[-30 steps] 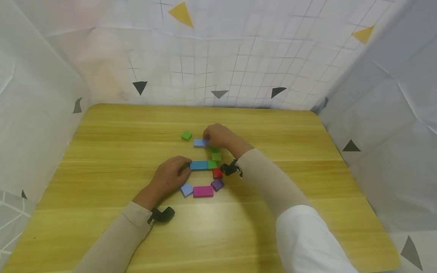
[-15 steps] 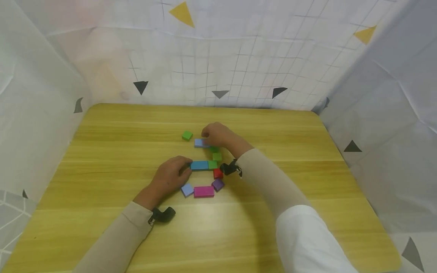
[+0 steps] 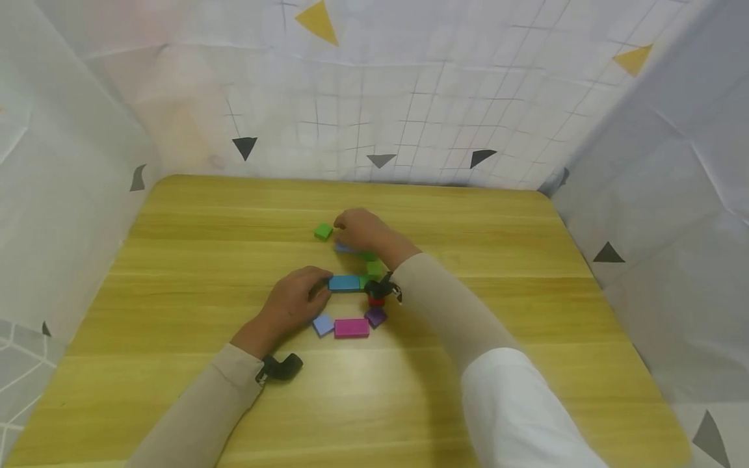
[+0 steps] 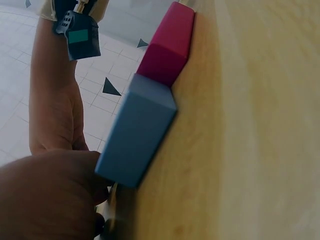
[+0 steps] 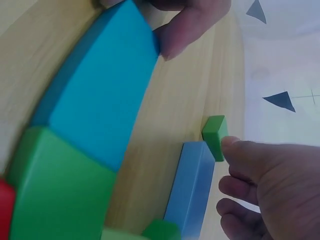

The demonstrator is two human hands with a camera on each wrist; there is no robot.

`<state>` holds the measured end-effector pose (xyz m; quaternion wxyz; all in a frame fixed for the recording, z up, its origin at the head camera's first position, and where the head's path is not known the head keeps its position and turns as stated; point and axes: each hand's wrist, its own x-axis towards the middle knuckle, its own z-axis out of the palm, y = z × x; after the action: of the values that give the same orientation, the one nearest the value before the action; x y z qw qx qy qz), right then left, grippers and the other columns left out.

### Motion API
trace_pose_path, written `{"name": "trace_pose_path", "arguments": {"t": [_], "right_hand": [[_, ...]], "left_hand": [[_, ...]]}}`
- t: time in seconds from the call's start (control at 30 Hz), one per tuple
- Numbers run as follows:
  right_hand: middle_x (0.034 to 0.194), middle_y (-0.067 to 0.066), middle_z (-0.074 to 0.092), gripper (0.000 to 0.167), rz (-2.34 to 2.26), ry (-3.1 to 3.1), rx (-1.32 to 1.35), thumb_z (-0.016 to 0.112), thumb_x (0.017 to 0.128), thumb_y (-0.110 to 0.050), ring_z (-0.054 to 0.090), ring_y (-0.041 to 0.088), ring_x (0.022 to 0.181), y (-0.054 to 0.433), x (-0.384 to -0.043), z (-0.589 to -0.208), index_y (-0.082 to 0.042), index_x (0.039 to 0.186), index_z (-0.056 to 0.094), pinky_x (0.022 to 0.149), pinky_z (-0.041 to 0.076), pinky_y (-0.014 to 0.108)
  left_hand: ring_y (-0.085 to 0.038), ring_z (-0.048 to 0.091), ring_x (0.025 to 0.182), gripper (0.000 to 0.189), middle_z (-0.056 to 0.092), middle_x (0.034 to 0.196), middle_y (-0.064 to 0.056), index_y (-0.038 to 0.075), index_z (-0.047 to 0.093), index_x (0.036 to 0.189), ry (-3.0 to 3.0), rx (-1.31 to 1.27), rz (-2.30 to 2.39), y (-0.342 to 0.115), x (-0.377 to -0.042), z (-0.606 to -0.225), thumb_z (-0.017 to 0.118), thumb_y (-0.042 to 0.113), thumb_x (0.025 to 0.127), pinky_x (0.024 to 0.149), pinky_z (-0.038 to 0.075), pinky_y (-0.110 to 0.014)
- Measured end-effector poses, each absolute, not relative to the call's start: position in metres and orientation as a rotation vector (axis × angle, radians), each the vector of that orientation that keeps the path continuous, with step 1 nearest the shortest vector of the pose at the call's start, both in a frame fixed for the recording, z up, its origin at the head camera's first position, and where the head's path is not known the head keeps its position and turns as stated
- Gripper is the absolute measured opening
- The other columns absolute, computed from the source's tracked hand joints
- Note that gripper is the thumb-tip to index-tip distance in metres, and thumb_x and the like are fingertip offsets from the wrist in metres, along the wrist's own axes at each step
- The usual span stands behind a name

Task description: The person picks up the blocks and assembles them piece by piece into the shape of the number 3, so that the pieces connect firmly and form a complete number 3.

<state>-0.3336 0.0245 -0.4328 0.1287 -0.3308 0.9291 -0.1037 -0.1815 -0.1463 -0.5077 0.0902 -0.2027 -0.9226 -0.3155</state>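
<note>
My left hand (image 3: 290, 304) rests on the table, its thumb and a finger pinching the left end of a blue block (image 3: 344, 283). Over the far blocks hovers my right hand (image 3: 364, 230), fingers loosely bent and nothing held. It partly hides a long light blue block (image 5: 187, 185). Just left of its fingertips lies a loose green block (image 3: 324, 231); in the right wrist view a fingertip overlaps that block's edge. Another green block (image 5: 62, 185) sits against the blue block's right end.
Below the blue block are a red block (image 3: 376, 302), a purple block (image 3: 376, 317), a magenta block (image 3: 352, 328) and a small light blue block (image 3: 323, 324). A light green block (image 3: 374, 268) stands by my right wrist. White patterned sheets surround the wooden table (image 3: 497, 273).
My right hand has moved left, off the right side of the long light blue block toward the loose green block. My left hand and the blocks stay put.
</note>
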Motion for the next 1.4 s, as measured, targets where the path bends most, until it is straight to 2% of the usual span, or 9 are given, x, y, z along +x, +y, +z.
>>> {"name": "trace_pose_path", "arguments": {"t": [0.13, 0.33, 0.57, 0.67, 0.8, 0.9, 1.13, 1.33, 1.4], "right_hand": [[0.1, 0.004, 0.072, 0.02, -0.32, 2.725, -0.979, 0.064, 0.097, -0.024, 0.061, 0.021, 0.09, 0.018, -0.338, -0.435, -0.008, 0.102, 0.074, 0.084, 0.05, 0.035], [0.101, 0.002, 0.073, 0.02, -0.338, 2.73, -0.991, 0.064, 0.097, -0.024, 0.063, 0.019, 0.092, 0.008, -0.34, -0.432, -0.009, 0.105, 0.075, 0.087, 0.051, 0.034], [0.076, 0.0, 0.06, 0.02, -0.248, 2.719, -1.077, 0.068, 0.095, -0.021, 0.048, 0.017, 0.073, 0.003, -0.34, -0.434, -0.01, 0.078, 0.067, 0.072, 0.044, 0.03], [0.075, 0.001, 0.06, 0.024, -0.237, 2.727, -1.106, 0.064, 0.097, -0.022, 0.05, 0.017, 0.073, 0.001, -0.341, -0.437, -0.009, 0.078, 0.066, 0.072, 0.045, 0.03], [0.094, 0.002, 0.073, 0.024, -0.241, 2.725, -1.136, 0.059, 0.101, -0.024, 0.065, 0.019, 0.09, -0.002, -0.34, -0.436, -0.009, 0.096, 0.076, 0.088, 0.052, 0.032], [0.108, 0.002, 0.073, 0.023, -0.15, 2.722, -1.163, 0.055, 0.102, -0.017, 0.066, 0.019, 0.101, -0.003, -0.339, -0.435, -0.013, 0.105, 0.078, 0.094, 0.051, 0.033], [0.096, 0.001, 0.071, 0.028, -0.042, 2.719, -1.209, 0.053, 0.098, -0.003, 0.055, 0.017, 0.082, -0.003, -0.336, -0.434, -0.014, 0.096, 0.079, 0.081, 0.05, 0.032], [0.079, 0.002, 0.06, 0.033, -0.037, 2.703, -1.261, 0.056, 0.101, -0.014, 0.044, 0.018, 0.073, -0.002, -0.334, -0.43, -0.012, 0.069, 0.065, 0.072, 0.044, 0.03], [0.08, 0.001, 0.059, 0.034, -0.005, 2.712, -1.272, 0.056, 0.102, -0.017, 0.045, 0.017, 0.074, -0.001, -0.334, -0.43, -0.013, 0.068, 0.062, 0.071, 0.044, 0.03]], "left_hand": [[-0.016, 0.062, 0.111, 0.032, 0.068, 0.118, 0.002, 0.015, 0.067, 0.124, -2.755, -0.598, -0.948, -0.147, -0.183, -0.509, 0.067, 0.025, 0.093, 0.096, 0.052, -0.037], [-0.014, 0.062, 0.107, 0.031, 0.068, 0.116, 0.003, 0.016, 0.067, 0.123, -2.77, -0.597, -0.955, -0.147, -0.183, -0.508, 0.066, 0.027, 0.094, 0.093, 0.053, -0.036], [-0.015, 0.062, 0.11, 0.031, 0.068, 0.118, 0.003, 0.015, 0.067, 0.122, -2.765, -0.599, -0.921, -0.147, -0.183, -0.506, 0.066, 0.025, 0.093, 0.095, 0.053, -0.035], [-0.016, 0.063, 0.11, 0.031, 0.068, 0.117, 0.002, 0.015, 0.067, 0.122, -2.764, -0.604, -0.912, -0.147, -0.182, -0.505, 0.066, 0.025, 0.093, 0.095, 0.053, -0.035], [-0.016, 0.063, 0.107, 0.031, 0.068, 0.116, 0.001, 0.014, 0.067, 0.122, -2.746, -0.611, -0.921, -0.147, -0.182, -0.505, 0.067, 0.024, 0.093, 0.093, 0.054, -0.036], [-0.016, 0.063, 0.106, 0.031, 0.068, 0.115, 0.001, 0.014, 0.067, 0.122, -2.739, -0.613, -0.93, -0.147, -0.182, -0.506, 0.066, 0.024, 0.093, 0.091, 0.054, -0.037], [-0.015, 0.063, 0.106, 0.031, 0.068, 0.115, 0.002, 0.015, 0.067, 0.122, -2.767, -0.599, -0.93, -0.146, -0.182, -0.506, 0.066, 0.026, 0.093, 0.091, 0.054, -0.036], [-0.015, 0.062, 0.104, 0.031, 0.068, 0.115, 0.002, 0.015, 0.067, 0.122, -2.784, -0.588, -0.927, -0.146, -0.181, -0.504, 0.066, 0.026, 0.094, 0.091, 0.054, -0.035], [-0.015, 0.062, 0.104, 0.03, 0.068, 0.115, 0.002, 0.015, 0.067, 0.123, -2.786, -0.587, -0.922, -0.146, -0.181, -0.504, 0.065, 0.026, 0.094, 0.091, 0.054, -0.035]]}}
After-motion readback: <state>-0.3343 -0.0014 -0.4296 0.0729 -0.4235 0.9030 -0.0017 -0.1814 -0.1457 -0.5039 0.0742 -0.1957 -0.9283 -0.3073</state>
